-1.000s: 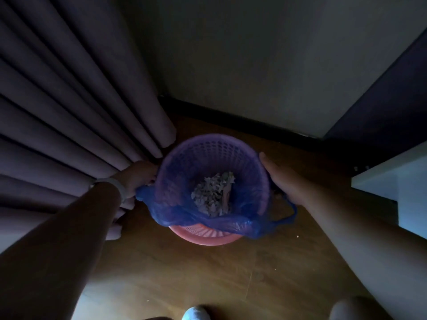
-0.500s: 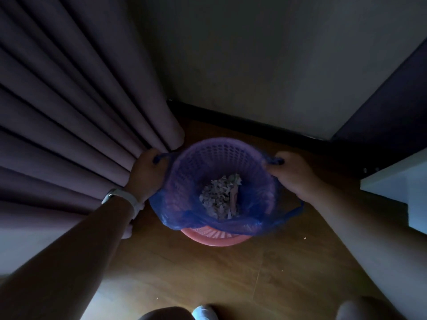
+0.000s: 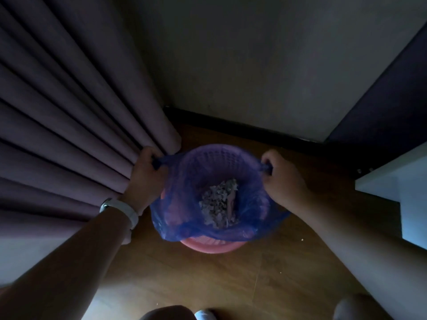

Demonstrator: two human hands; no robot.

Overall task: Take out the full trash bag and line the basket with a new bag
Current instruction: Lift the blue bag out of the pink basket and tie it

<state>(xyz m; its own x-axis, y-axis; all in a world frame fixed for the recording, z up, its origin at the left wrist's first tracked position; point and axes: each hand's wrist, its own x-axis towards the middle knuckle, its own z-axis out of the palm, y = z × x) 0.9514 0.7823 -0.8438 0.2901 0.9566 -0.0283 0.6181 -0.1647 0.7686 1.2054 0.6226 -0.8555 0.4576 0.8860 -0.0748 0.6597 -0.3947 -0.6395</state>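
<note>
A pink plastic basket (image 3: pixel 211 247) stands on the wooden floor in a dim corner. A translucent blue trash bag (image 3: pixel 184 218) lines it, with its mouth stretched wide and its near edge hanging over the basket's rim. Shredded grey paper scraps (image 3: pixel 217 204) lie in the bag's bottom. My left hand (image 3: pixel 145 179) is closed around the bag's left handle at the basket's left side. My right hand (image 3: pixel 283 181) is closed around the right handle at the opposite side. A white band sits on my left wrist.
Purple pleated curtains (image 3: pixel 69 112) hang right beside the basket on the left. A pale wall with a dark skirting board (image 3: pixel 242 128) runs behind it. A white furniture edge (image 3: pixel 392 179) juts in at the right. My knees and a white shoe (image 3: pixel 204 315) show at the bottom.
Both hands went from lying flat beside the rim to gripping the bag's handles. The handles are pulled outward and upward, and the bag's mouth has opened wider.
</note>
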